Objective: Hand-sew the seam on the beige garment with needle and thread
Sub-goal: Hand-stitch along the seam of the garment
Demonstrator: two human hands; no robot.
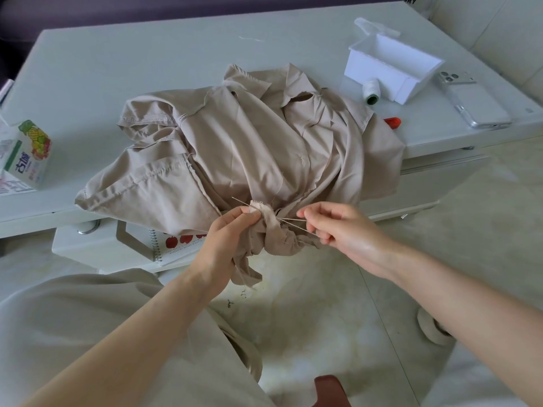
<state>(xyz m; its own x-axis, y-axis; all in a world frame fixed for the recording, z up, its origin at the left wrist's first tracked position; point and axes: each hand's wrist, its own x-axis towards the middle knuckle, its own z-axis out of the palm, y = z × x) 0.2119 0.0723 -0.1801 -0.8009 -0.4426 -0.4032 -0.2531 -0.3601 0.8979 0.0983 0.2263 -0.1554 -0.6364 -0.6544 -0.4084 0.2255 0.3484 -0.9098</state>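
While garment (258,148) overhangs table (35,218) edge, left hand (226,239) pinches seam (258,208), right hand (338,230) pinches thread (289,221); needle (241,201) seemingly at seam; floor (323,318) open.

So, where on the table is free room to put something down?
The widest bare patch of the table is far left, behind the garment and beyond the juice carton. A smaller strip lies between them. The right end is crowded: white box, thread spool, phone.
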